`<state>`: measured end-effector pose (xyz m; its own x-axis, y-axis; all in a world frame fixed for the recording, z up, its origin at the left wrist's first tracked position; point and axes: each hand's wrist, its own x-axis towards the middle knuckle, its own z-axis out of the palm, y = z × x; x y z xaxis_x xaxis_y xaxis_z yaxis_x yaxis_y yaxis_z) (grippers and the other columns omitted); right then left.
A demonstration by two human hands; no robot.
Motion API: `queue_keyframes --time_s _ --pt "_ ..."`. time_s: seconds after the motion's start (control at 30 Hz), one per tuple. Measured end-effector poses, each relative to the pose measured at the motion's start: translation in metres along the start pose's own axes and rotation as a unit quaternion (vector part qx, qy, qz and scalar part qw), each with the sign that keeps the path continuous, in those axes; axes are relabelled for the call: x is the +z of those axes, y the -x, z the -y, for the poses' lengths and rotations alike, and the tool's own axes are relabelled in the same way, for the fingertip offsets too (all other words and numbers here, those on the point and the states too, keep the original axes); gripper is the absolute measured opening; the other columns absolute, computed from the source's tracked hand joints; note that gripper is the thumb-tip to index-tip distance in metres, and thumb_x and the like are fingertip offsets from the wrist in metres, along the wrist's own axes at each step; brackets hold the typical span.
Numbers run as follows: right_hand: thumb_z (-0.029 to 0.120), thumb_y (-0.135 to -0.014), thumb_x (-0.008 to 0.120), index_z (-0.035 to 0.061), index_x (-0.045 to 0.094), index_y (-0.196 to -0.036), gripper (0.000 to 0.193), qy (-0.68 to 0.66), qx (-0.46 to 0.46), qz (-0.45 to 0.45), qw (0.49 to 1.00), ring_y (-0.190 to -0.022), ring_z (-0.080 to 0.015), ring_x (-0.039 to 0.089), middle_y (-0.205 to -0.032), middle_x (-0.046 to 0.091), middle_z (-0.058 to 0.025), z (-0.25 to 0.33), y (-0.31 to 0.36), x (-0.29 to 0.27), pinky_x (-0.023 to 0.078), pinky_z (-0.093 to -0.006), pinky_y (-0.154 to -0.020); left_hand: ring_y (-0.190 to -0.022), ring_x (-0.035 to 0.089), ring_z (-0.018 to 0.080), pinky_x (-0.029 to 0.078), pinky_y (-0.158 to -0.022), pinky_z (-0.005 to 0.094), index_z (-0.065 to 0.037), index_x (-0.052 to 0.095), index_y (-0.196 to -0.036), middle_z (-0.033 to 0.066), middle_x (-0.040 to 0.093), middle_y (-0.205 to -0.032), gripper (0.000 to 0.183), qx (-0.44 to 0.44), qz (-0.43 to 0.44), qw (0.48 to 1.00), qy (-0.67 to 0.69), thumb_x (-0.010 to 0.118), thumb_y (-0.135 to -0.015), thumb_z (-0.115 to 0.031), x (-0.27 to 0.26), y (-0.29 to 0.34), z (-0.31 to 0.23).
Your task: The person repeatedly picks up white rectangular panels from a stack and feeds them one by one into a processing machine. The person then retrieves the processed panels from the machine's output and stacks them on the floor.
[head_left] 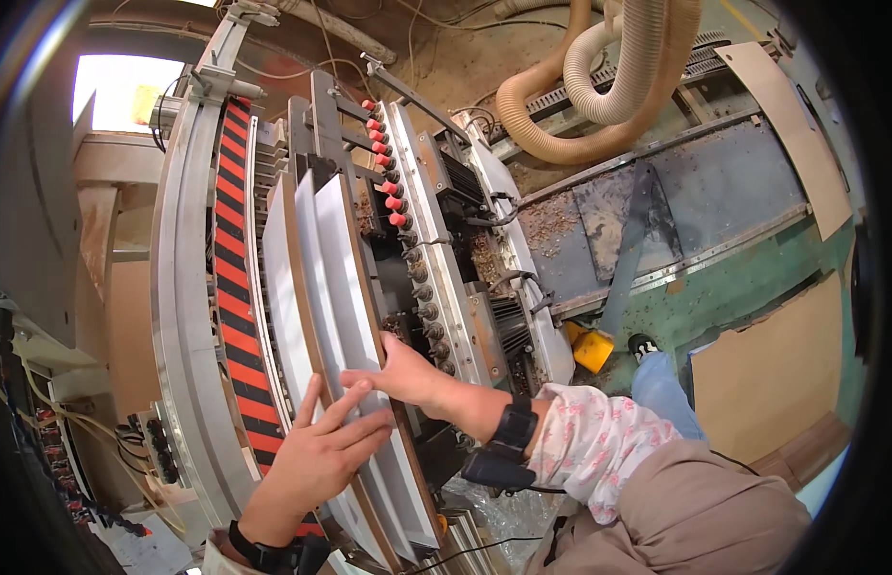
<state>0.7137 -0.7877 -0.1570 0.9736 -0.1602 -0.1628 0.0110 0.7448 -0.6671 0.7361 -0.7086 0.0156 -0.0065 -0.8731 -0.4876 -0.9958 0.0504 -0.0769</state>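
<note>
Long white panels with brown edges lie side by side, lengthwise on the machine: a left white panel (pixel 285 273) and a right white panel (pixel 343 251), with raised white strips between their edges. My left hand (pixel 323 462) rests on them with fingers spread, the fingertips over the brown edge and the white face. At the right panel's outer brown edge is my right hand (pixel 408 372). Its thumb lies over the white face and its fingers bend round the edge, partly hidden. The thumb nearly meets my left fingertips.
A red-and-black striped guard (pixel 237 287) runs along the left, beside a metal rail (pixel 182 307). Red-capped knobs (pixel 383 160) line the machine to the right. Beyond are ribbed hoses (pixel 599 81), a dusty grey bed (pixel 733 172), a yellow block (pixel 591 350) and brown sheets (pixel 772 369).
</note>
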Motion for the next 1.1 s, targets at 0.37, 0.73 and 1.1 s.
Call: queue_keyframes --time_s 0.37,0.73,1.1 --pt "0.051 -0.08 0.06 -0.0065 0.041 -0.124 0.075 0.049 0.055 0.004 0.997 -0.108 -0.0223 0.05 -0.119 0.051 -0.0178 -0.007 -0.017 -0.006 0.039 -0.0325 -0.092 -0.099 0.055 0.0267 0.024 -0.104 0.0563 -0.008 0.057 -0.084 0.0057 0.059 -0.082 0.025 -0.161 -0.044 0.984 0.056 0.061 -0.062 -0.019 -0.028 0.065 0.022" --pt "0.019 -0.077 0.061 -0.0029 0.057 -0.106 0.036 0.036 -0.009 -0.013 0.999 -0.086 -0.0176 0.058 -0.096 0.062 -0.0099 0.016 0.038 -0.032 0.045 -0.0307 -0.077 -0.1 0.054 0.0205 0.024 -0.106 0.053 -0.007 0.058 -0.088 0.0038 0.058 -0.08 0.024 -0.049 -0.028 0.998 0.037 0.062 -0.065 -0.015 0.002 0.019 0.012" --pt "0.003 -0.071 0.061 -0.0005 0.047 -0.119 0.05 -0.099 -0.085 -0.227 0.965 -0.096 -0.0243 0.057 -0.108 0.057 -0.0115 0.094 0.21 -0.19 0.048 -0.036 -0.082 -0.098 0.053 0.0173 0.018 -0.109 0.0515 -0.009 0.054 -0.096 0.0042 0.053 -0.087 0.024 -0.006 -0.068 0.993 0.099 0.059 -0.073 -0.014 0.078 -0.014 0.005"
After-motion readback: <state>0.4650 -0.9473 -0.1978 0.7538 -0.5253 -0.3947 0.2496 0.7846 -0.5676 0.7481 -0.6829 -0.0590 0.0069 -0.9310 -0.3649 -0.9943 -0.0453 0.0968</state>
